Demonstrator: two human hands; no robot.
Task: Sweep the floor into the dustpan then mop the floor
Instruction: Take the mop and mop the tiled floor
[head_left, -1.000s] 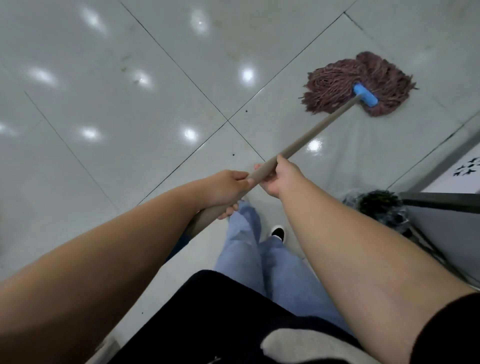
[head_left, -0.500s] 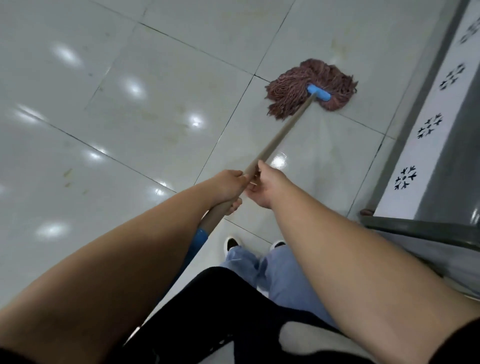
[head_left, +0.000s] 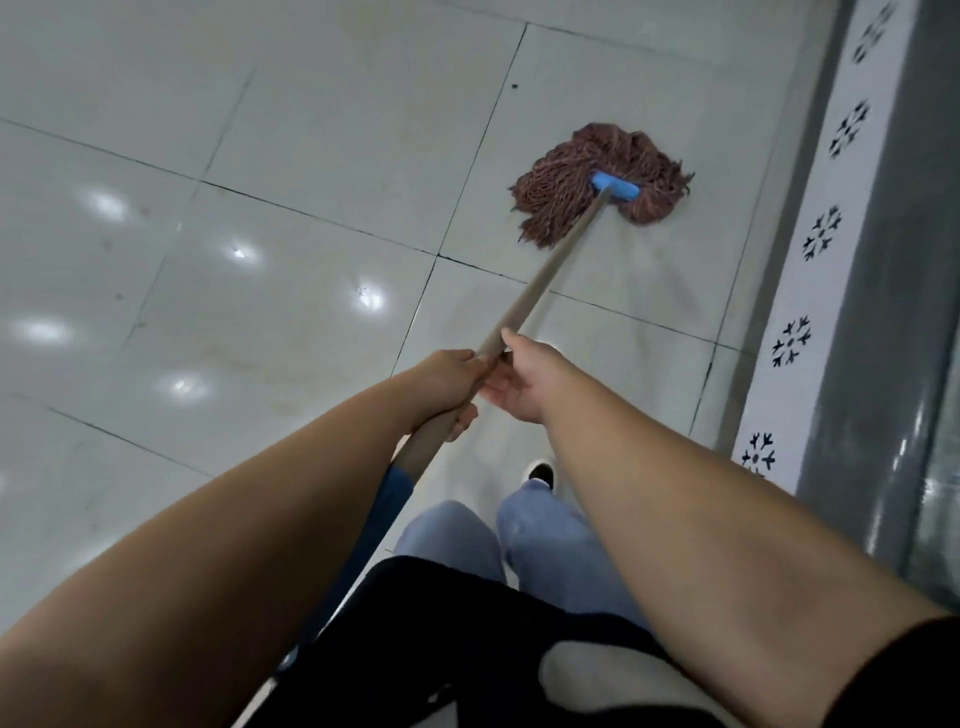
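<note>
**Both hands on the mop handle, mop head on the tiles by the wall**

Your left hand (head_left: 447, 379) is wrapped around the mop handle (head_left: 550, 270), with the fingers curled under it, and it sits lower on the stick, closer to your body. Your right hand (head_left: 524, 384) is just beside it, a little higher on the handle. Its thumb lies against the stick and its fingers pass below, so it holds the handle too, but how tightly it holds I cannot tell. The two hands are almost touching each other.

The beige handle goes from your hands up and to the right, away from you, and ends in a blue clamp (head_left: 615, 187). Under this clamp the reddish-brown mop head (head_left: 571, 176) lies spread flat on the floor (head_left: 260, 130). The floor is made of pale glossy tiles with dark joints, and bright spots of light reflect on it at the left. On the tile between the mop head and your hands there are faint wet streaks.

To the right of the mop head, near it but not touching, a white border strip (head_left: 810, 291) with black flower-like marks runs along a grey wall base (head_left: 883, 312).

Below your hands you see your light blue trousers (head_left: 545, 540), one dark shoe (head_left: 541, 472) and a black top (head_left: 415, 623).
</note>
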